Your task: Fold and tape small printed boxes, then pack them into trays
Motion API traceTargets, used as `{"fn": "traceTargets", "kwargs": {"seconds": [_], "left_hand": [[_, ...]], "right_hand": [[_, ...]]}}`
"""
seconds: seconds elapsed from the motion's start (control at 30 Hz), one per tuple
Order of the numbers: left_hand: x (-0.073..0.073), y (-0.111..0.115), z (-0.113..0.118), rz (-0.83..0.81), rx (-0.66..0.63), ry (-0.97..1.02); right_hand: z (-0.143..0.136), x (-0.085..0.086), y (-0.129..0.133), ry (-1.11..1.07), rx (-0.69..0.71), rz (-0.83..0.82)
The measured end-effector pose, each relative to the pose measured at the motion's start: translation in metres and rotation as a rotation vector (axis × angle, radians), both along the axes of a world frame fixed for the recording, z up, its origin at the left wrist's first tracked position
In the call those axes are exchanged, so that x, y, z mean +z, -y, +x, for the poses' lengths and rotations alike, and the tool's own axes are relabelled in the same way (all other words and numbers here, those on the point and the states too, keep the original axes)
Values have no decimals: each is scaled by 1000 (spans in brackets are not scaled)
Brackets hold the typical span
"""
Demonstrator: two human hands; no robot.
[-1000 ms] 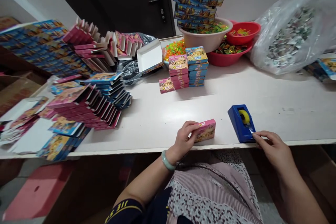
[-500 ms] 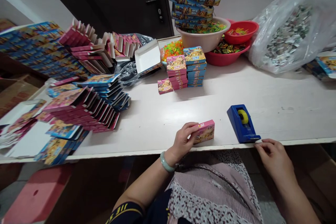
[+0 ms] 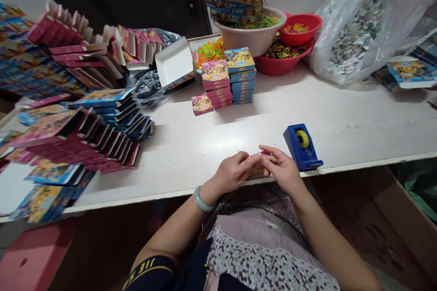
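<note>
A small pink printed box (image 3: 256, 172) stands on edge near the table's front edge, mostly covered by my fingers. My left hand (image 3: 234, 170) is closed on its left side, with a pale green bangle on the wrist. At the box's top and right end, my right hand (image 3: 283, 170) has its fingers bent against it, fingertips meeting those of the left. Any strip of tape under them cannot be made out. Just right of this hand sits a blue tape dispenser (image 3: 302, 148) with a yellow core.
Stacked pink boxes (image 3: 215, 77) and blue boxes (image 3: 241, 68) stand behind my hands. Open pink cartons (image 3: 78, 134) lie piled at left. A pale basin (image 3: 252, 38), a red basin (image 3: 283, 63) and a clear bag of small packets (image 3: 358, 32) line the back.
My right hand has moved left from the tape dispenser's front end to the pink box. My left hand stays at the box. The whole view has shifted somewhat.
</note>
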State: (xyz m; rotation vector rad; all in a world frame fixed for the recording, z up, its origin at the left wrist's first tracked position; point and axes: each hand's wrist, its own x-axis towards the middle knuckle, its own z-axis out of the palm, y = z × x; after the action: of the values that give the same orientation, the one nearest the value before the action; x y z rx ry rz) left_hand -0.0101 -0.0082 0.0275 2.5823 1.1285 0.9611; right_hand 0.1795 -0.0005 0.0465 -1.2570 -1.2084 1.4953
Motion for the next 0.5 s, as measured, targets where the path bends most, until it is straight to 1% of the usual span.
{"fn": "traceTargets", "kwargs": {"seconds": [0.07,0.17,0.23,0.3,0.33,0.37,0.43,0.47,0.5], "left_hand": [[0,-3,-2,-33,-20,-6],[-4,-6,-1,-109,-35,172],[-4,-7,-2,-207,5,305],[1,-14,-11,-325,97,404],[8,-21,-19,-369,162,454],[17,-32,-31,-391,239,514],[42,-64,-60,-356,412,662],[58,-85,-77,-310,494,740],[74,-108,-93,-266,539,803]], "right_hand": [[-1,-2,-2,120,23,34],[-2,1,-13,395,98,142],[-3,1,-27,655,191,171],[-1,-3,-40,883,279,169],[0,-8,-45,934,309,180],[2,-14,-47,931,326,201],[6,-32,-46,786,327,248],[7,-41,-42,682,314,253],[7,-51,-37,580,303,249]]}}
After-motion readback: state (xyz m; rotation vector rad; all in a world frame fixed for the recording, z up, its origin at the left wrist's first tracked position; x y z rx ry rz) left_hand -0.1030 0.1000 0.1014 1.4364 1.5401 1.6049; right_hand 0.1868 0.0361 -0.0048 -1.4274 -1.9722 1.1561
